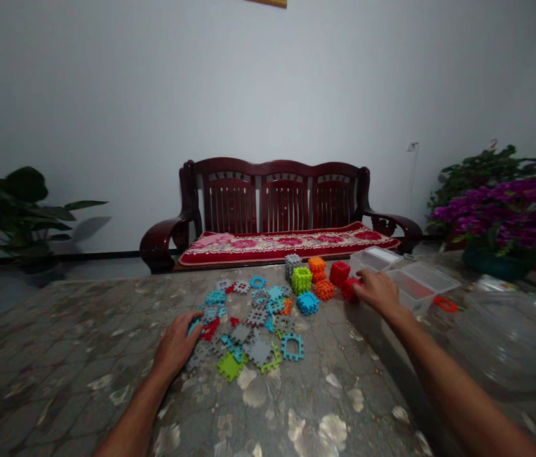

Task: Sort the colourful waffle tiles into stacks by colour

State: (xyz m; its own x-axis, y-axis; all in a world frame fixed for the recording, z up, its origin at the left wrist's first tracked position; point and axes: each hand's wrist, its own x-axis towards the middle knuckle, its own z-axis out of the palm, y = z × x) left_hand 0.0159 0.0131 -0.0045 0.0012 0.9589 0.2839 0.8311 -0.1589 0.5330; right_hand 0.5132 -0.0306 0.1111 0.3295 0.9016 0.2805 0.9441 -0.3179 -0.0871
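Observation:
A loose pile of flat interlocking toy tiles with notched edges, in grey (259,351), blue (292,347), lime green (231,366) and red (210,329), lies on the table. My left hand (176,343) rests at the pile's left edge, fingers apart beside a blue and a red tile. Behind and to the right stand stacks of such tiles: grey (292,265), lime green (302,280), orange (323,290), blue (307,303) and red (339,273). My right hand (379,292) has its fingertips closed on the nearer red stack (349,289).
Open clear plastic boxes (422,282) stand behind my right hand, an orange-red piece (445,304) beside them. A clear plastic container (510,343) is at the right. Purple flowers (510,209) stand at the back right. A wooden bench (280,190) is beyond the patterned table (296,412).

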